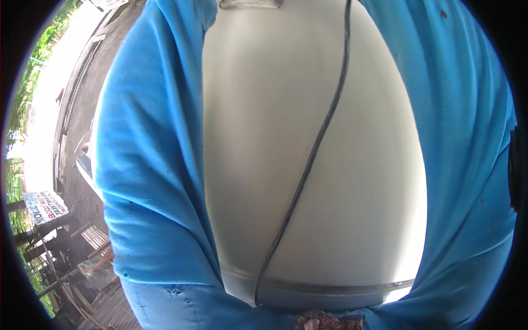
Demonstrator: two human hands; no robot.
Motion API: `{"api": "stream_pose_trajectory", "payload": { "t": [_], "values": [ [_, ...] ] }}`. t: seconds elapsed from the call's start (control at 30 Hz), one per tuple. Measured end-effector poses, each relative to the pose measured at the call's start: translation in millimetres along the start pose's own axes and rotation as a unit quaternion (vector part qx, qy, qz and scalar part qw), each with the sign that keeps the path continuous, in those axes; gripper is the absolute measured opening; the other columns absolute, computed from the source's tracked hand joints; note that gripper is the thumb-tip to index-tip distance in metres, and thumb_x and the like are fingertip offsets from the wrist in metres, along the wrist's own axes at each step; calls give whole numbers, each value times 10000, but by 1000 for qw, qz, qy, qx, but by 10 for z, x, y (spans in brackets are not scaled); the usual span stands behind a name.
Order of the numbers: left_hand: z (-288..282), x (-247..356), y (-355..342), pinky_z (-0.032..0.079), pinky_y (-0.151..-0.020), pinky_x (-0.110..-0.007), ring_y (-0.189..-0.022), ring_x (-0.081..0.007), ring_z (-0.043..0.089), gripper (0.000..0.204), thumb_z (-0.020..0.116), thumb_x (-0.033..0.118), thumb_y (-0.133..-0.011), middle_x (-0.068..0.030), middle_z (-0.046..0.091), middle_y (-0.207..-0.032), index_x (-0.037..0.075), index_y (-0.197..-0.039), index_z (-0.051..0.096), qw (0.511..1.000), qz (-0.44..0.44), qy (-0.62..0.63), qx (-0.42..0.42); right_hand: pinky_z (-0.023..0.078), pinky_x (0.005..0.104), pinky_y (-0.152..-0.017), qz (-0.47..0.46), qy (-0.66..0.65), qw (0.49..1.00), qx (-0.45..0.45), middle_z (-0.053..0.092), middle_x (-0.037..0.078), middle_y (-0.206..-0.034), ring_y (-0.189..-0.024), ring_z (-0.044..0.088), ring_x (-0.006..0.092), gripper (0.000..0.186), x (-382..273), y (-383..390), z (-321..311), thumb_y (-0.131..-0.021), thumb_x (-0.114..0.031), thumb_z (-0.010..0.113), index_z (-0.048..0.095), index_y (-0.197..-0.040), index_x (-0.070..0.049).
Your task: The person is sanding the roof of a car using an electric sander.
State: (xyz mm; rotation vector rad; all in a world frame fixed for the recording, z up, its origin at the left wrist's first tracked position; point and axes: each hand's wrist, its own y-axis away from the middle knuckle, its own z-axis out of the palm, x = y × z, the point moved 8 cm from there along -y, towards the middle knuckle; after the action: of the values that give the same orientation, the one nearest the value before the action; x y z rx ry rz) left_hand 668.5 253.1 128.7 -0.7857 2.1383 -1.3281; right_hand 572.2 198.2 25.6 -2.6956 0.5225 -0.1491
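Note:
Both my arms, in blue sleeves, reach upward along the two sides of the head view. The left sleeve and the right sleeve frame a smooth, off-white curved panel. Neither of my hands shows; what they hold or touch is hidden. Across the panel's front runs a thin black cord, slanting from the top edge down to the lower middle. A small pale object is cut off at the top edge, too little of it visible to name.
Dark ground stretches along the left, with a printed sign, wooden slats and clutter at lower left. Greenery lies beyond. A dark band crosses the panel's lower part. A rough brown patch sits at bottom centre.

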Motion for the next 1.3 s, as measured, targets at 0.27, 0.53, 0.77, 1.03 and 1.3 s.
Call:
{"api": "stream_pose_trajectory", "payload": {
  "t": [0.27, 0.53, 0.77, 1.03, 1.3],
  "values": [
    [-1057, 533, 544, 493, -701, -447, -779, -423, 643, 296, 525, 244, -936, -233, 679, -846, -14, -861, 648, 969, -116, 216, 15, 534, 421, -683, -6, 14, 1000, 10, 702, 145, -714, -740, 702, 328, 230, -603, -396, -498, -733, -290, 707, 721, -657, -74],
    [-2274, 1213, 950, 499, -741, -396, -809, -370, 657, 311, 496, 199, -968, -235, 668, -879, -62, -970, 666, 949, -208, 238, -19, 548, 426, -710, -105, 65, 992, -8, 716, 166, -765, -785, 715, 333, 278, -1840, -360, -752, -756, -320, 704, 726, -695, -50],
    [-3116, 2093, 1261, 534, -765, -357, -774, -298, 686, 319, 531, 209, -919, -214, 688, -828, -49, -1008, 696, 945, -234, 228, -9, 539, 391, -573, -87, 133, 986, -55, 725, 34, -750, -705, 694, 242, 71, -3113, 72, -894, -719, -186, 715, 771, -728, -142],
    [-3148, 2655, 1187, 538, -815, -365, -840, -323, 697, 336, 569, 214, -875, -229, 703, -908, -83, -990, 673, 942, -205, 266, -18, 526, 406, -588, 27, -61, 998, 11, 681, 47, -716, -710, 675, 260, 73, -3181, 491, -1049, -709, -177, 694, 707, -715, -106],
    [-2013, 2114, 475, 520, -631, -347, -640, -344, 653, 219, 623, 237, -892, -175, 663, -723, 50, -934, 728, 969, -167, 179, -21, 547, 424, -647, 7, 11, 1000, 27, 707, 62, -866, -753, 675, 294, 202, -1678, 457, -1208, -734, -261, 731, 672, -841, -100]
  ]
}}
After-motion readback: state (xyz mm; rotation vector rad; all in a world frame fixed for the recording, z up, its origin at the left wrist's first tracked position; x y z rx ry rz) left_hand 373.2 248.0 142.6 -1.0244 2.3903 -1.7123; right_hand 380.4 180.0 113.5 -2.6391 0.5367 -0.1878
